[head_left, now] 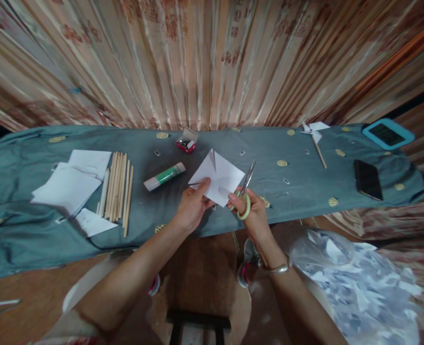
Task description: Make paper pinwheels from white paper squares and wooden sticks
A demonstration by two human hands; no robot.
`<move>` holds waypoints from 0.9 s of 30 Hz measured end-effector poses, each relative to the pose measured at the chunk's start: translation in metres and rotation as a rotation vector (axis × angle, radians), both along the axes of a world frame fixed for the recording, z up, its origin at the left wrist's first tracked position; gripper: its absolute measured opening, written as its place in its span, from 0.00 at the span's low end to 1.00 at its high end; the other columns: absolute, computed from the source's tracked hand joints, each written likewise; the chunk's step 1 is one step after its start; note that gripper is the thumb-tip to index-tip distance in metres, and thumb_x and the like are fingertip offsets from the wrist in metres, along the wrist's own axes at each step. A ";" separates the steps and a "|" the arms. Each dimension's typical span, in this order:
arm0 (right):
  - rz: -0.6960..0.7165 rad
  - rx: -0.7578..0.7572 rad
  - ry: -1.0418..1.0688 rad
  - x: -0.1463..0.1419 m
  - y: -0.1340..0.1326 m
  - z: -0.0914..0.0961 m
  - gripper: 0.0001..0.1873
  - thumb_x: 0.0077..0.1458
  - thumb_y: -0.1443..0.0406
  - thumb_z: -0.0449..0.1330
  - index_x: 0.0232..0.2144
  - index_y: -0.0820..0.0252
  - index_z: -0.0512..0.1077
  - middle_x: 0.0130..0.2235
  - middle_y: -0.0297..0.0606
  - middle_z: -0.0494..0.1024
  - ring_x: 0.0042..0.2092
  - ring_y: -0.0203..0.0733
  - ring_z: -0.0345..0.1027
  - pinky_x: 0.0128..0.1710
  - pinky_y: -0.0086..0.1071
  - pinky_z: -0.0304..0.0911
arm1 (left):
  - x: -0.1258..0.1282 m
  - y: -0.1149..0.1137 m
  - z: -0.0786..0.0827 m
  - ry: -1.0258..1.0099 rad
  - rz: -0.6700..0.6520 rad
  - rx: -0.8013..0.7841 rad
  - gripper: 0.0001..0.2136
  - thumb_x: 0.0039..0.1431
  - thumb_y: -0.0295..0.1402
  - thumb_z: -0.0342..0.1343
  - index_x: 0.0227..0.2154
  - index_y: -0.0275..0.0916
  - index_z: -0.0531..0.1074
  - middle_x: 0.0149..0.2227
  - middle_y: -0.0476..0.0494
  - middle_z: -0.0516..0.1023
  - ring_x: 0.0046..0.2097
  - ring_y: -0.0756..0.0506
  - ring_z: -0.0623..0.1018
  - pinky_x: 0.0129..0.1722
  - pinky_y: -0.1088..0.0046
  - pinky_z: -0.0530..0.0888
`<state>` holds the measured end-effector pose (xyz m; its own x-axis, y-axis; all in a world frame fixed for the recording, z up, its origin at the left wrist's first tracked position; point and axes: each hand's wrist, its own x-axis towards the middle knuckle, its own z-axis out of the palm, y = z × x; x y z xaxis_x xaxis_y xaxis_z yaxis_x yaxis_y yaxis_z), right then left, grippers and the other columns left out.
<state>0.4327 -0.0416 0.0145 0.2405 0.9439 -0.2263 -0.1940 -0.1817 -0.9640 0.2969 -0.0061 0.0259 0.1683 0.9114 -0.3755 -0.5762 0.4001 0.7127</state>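
A white square of paper (pixel 221 175) is held over the table, with slits cut in from its top and left corners. My left hand (pixel 194 203) pinches it near the lower left edge, thumb on top. In my right hand (pixel 250 208) is a pair of scissors (pixel 247 184) with pale yellow-green handles, blades pointing up and away beside the paper's right corner. The right fingers are also at the paper's lower right edge; whether they grip it I cannot tell. A glue stick (pixel 164 177) lies to the left of the paper, and a small red box (pixel 187 140) of metal bits stands behind it.
Stacked white paper sheets (pixel 66 187) and a row of wooden sticks (pixel 116 187) lie on the left. At right are a paper pinwheel (pixel 314 134) on a stick, a black phone (pixel 368 179) and a blue-framed device (pixel 388 133). A plastic bag (pixel 356 282) of paper pieces sits below.
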 end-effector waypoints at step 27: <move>0.554 -0.059 -0.082 -0.004 -0.024 -0.004 0.22 0.46 0.49 0.67 0.38 0.58 0.77 0.24 0.31 0.73 0.25 0.33 0.61 0.24 0.27 0.57 | -0.019 0.015 0.006 -0.022 0.015 0.012 0.10 0.56 0.36 0.60 0.36 0.35 0.73 0.31 0.42 0.82 0.38 0.42 0.82 0.41 0.64 0.78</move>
<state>0.4288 -0.0659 0.0105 -0.2684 0.9204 -0.2844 0.0206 -0.2897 -0.9569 0.2781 0.0089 0.0314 0.1629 0.9183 -0.3607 -0.5974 0.3828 0.7047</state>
